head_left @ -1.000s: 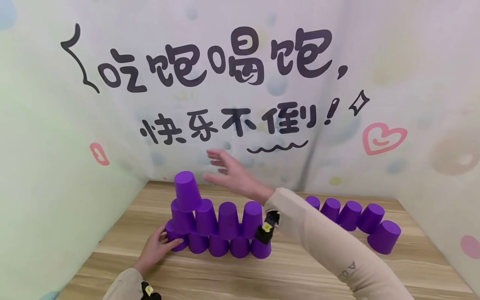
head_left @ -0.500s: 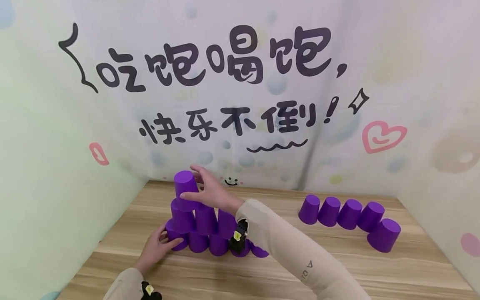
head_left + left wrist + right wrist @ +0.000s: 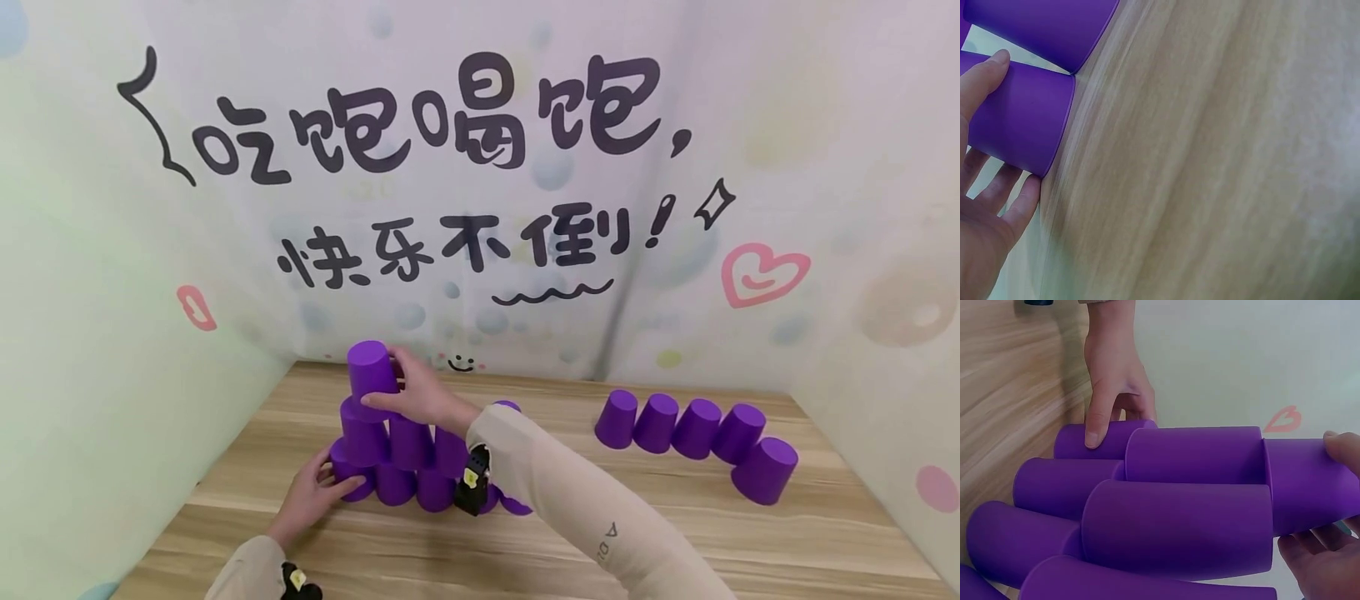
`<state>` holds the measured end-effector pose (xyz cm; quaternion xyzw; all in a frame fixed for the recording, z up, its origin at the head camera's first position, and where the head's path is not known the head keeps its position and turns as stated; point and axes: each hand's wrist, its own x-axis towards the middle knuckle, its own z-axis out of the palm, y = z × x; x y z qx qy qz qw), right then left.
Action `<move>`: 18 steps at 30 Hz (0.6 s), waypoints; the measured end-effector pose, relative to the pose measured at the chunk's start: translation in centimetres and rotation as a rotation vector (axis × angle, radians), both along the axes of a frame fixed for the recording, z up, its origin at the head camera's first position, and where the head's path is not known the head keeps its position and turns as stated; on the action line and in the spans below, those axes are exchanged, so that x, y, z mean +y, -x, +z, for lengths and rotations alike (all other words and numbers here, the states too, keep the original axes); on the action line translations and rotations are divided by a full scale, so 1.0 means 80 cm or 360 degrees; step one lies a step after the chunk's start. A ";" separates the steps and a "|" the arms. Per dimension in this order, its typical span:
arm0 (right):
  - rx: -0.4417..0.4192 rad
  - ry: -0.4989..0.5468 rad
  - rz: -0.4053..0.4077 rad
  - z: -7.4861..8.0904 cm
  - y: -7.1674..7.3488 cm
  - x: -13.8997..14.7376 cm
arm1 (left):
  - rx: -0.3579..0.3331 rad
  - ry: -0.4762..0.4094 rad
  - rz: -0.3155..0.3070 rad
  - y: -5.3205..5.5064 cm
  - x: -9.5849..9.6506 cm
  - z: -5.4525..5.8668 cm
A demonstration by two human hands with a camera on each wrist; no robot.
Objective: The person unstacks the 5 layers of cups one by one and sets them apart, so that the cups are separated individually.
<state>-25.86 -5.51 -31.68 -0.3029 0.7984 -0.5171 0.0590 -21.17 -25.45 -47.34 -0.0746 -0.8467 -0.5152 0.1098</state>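
Observation:
Upside-down purple cups stand stacked in three levels on the wooden table point(image 3: 420, 558). My right hand point(image 3: 429, 393) holds the single top cup point(image 3: 369, 375), thumb on the near side and fingers behind it. That top cup point(image 3: 1304, 481) sits over the left end of the middle row in the right wrist view. Down at the left, my left hand point(image 3: 307, 500) holds the end cup of the bottom row point(image 3: 345, 463); the left wrist view has thumb and fingers on opposite sides of this cup point(image 3: 1029, 119). My right forearm hides part of the stack's right end.
Several more upside-down purple cups point(image 3: 697, 429) stand in a slanting line at the right of the table. Behind the table hangs a white printed backdrop point(image 3: 480, 333) with black characters; a pale wall point(image 3: 112, 375) closes the left side.
My right hand has come down and leftward from above the stack to the top cup and now holds it. The left hand stays on its bottom cup.

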 end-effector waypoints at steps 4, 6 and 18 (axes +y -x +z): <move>0.0007 -0.0011 -0.0013 0.007 0.000 0.004 | -0.0031 -0.0007 -0.0011 -0.001 -0.001 0.001; 0.0021 -0.0021 -0.0027 0.014 0.000 0.010 | -0.0048 -0.0005 -0.0009 -0.001 -0.001 0.000; 0.0158 0.0062 -0.0093 0.074 0.011 0.077 | -0.0025 0.0013 0.0025 0.002 0.000 -0.003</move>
